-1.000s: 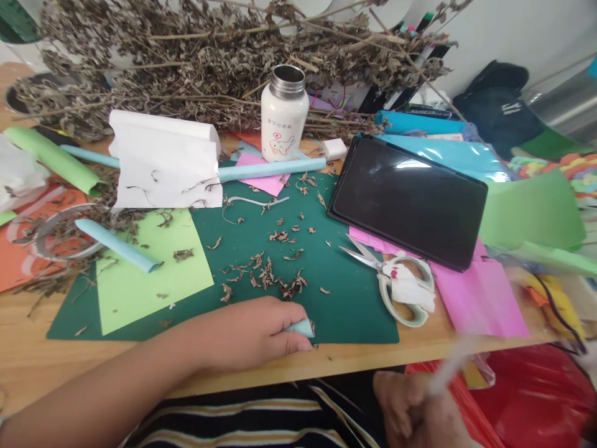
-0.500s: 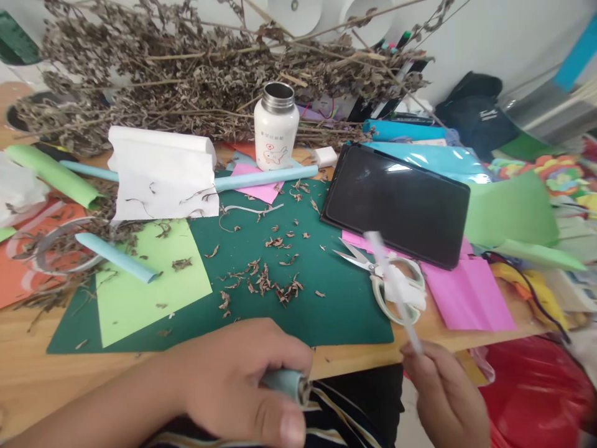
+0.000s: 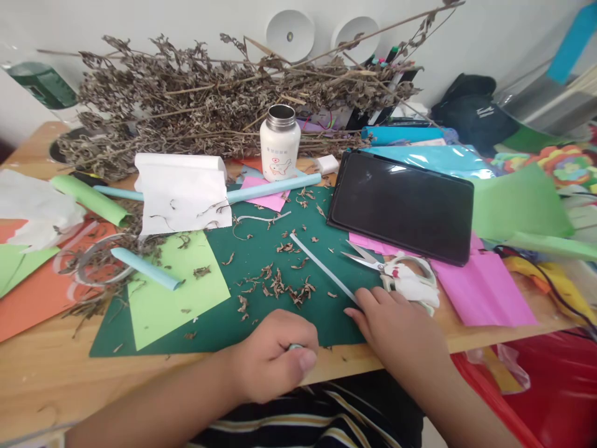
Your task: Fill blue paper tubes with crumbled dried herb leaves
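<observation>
My left hand (image 3: 273, 361) is closed in a fist at the table's front edge, wrapped round a short light blue paper roll (image 3: 295, 346) that barely shows. My right hand (image 3: 396, 326) rests on the dark green cutting mat (image 3: 219, 320), its fingertips on the near end of a thin pale stick (image 3: 321, 267) that lies slanted across the mat. Dried leaf crumbs (image 3: 280, 286) are scattered just beyond both hands. White-handled scissors (image 3: 396, 274) lie right beside my right hand.
A pile of dried branches (image 3: 224, 106) fills the back. A white bottle (image 3: 280, 143), a black tablet (image 3: 403, 205), white paper (image 3: 184, 193), blue paper tubes (image 3: 147, 269), and green (image 3: 175, 292), pink (image 3: 480, 292) and orange sheets crowd the wooden table. Red bag at lower right.
My right hand came up from below the table and laid the thin stick on the mat. My left hand lifted the blue roll, then settled at the table edge.
</observation>
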Demonstrator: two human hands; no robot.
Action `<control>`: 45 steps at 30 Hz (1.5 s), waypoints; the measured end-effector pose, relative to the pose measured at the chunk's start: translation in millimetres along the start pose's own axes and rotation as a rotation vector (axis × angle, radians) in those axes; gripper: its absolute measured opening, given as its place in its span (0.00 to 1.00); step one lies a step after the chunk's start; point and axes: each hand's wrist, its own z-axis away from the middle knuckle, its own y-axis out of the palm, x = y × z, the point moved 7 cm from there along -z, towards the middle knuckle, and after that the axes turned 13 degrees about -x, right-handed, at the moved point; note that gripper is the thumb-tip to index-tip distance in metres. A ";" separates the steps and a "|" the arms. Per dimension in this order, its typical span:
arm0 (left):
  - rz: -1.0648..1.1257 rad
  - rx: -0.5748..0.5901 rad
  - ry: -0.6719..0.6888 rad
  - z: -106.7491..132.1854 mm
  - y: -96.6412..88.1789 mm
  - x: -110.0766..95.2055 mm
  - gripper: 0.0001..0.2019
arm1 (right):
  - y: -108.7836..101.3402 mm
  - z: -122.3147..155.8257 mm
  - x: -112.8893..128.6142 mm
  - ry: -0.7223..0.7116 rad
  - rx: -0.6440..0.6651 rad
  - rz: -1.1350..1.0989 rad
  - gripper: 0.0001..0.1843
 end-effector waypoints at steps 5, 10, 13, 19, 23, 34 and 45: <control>0.011 -0.012 0.102 1.3 -1.9 -3.2 0.26 | -4.4 -23.4 4.3 -0.109 0.065 0.001 0.11; -0.059 -0.127 0.190 2.1 -7.2 -9.7 0.16 | 2.3 -35.8 3.7 -0.139 0.235 -0.097 0.11; -0.126 -0.113 0.205 2.0 -6.3 -12.0 0.10 | -0.4 -39.4 6.4 -0.105 0.217 -0.130 0.10; -0.203 -0.125 0.292 -3.1 -11.3 -17.4 0.11 | -8.5 -41.2 12.4 -0.116 0.245 -0.614 0.06; -0.188 -0.176 0.252 -5.8 -17.5 -14.7 0.13 | -52.6 -41.1 5.5 -0.115 -0.100 -1.436 0.05; -0.214 -0.143 0.145 0.4 -4.7 3.5 0.12 | -132.4 -20.2 46.5 -0.542 -0.616 -1.242 0.10; -0.173 -0.074 0.020 -4.7 1.3 3.4 0.09 | -102.0 -21.8 65.2 -0.642 -0.375 -1.131 0.09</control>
